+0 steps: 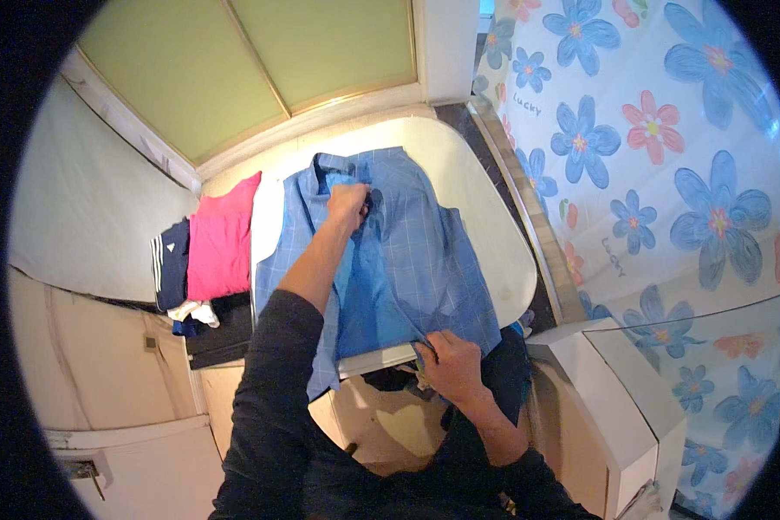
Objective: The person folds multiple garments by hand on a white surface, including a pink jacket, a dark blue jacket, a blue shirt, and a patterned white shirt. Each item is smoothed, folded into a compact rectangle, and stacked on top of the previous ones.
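A blue checked collared garment lies spread on a white table, its front open over a plain blue lining. Whether it has sleeves I cannot tell. Near the collar, my left hand is closed on the upper front edge, with the fingertips partly hidden. My right hand pinches the lower front edge near the hem, at the table's near side. Part of the garment's left side hangs over the near edge of the table, beside my left forearm.
Left of the table are a folded pink garment, a navy garment with white stripes and black folded cloth. A flower-printed curtain hangs at right. A white cabinet-like block stands near my right arm. Dark cloth hangs below the table.
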The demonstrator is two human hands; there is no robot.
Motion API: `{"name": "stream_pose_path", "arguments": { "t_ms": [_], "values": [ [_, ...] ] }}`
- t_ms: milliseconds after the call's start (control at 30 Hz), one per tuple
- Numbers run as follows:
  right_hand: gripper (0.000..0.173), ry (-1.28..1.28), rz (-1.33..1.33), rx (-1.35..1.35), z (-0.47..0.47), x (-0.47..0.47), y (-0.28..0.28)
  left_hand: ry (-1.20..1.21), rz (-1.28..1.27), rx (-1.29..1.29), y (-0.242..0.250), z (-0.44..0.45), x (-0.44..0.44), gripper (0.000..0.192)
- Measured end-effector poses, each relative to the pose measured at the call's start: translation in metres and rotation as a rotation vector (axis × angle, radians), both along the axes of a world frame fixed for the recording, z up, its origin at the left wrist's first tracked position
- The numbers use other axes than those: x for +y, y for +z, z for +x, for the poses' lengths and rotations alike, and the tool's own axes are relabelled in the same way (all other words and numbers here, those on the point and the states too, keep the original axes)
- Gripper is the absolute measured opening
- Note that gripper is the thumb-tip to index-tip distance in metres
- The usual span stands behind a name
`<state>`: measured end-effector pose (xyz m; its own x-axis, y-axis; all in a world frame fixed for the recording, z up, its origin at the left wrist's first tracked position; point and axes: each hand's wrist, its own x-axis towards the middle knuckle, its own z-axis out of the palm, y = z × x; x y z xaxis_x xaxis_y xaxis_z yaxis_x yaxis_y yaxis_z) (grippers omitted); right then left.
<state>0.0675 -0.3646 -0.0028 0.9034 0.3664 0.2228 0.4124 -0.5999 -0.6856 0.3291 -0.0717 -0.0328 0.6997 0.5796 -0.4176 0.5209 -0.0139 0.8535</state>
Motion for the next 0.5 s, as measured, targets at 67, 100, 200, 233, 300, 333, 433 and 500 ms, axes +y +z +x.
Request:
{"name": "stream_pose_path", "arguments": {
  "t_ms": [67,100,200,233,300,333,433,500],
  "values": [
    [0.015,-0.009,-0.008,-0.009,-0.004,-0.003,-0.002,-0.032,0.030,0.028,-0.014,0.016,0.005,0.029],
    [0.015,-0.011,-0.003,-0.016,-0.005,-0.003,-0.002,-0.046,0.053,0.039,-0.017,0.019,0.007,0.030],
    [0.013,-0.035,0.052,-0.064,-0.001,-0.006,0.012,-0.065,0.003,-0.061,0.025,0.034,-0.015,0.036],
    [0.012,-0.030,0.062,-0.080,0.000,-0.003,0.022,-0.038,-0.031,-0.098,0.037,0.040,-0.011,0.036],
    [0.012,-0.042,0.071,-0.113,0.006,0.001,0.041,-0.099,-0.091,-0.166,0.065,0.059,-0.008,0.034],
    [0.013,-0.051,0.063,-0.141,0.010,0.005,0.047,-0.075,-0.061,-0.140,0.083,0.065,-0.020,0.035],
    [0.018,0.002,0.071,-0.198,0.017,0.035,0.052,-0.032,-0.163,-0.456,0.064,0.099,0.009,0.039],
    [0.022,0.050,0.078,-0.182,0.021,0.056,0.041,-0.054,-0.201,-0.436,0.043,0.115,0.027,0.046]
  ]
}}
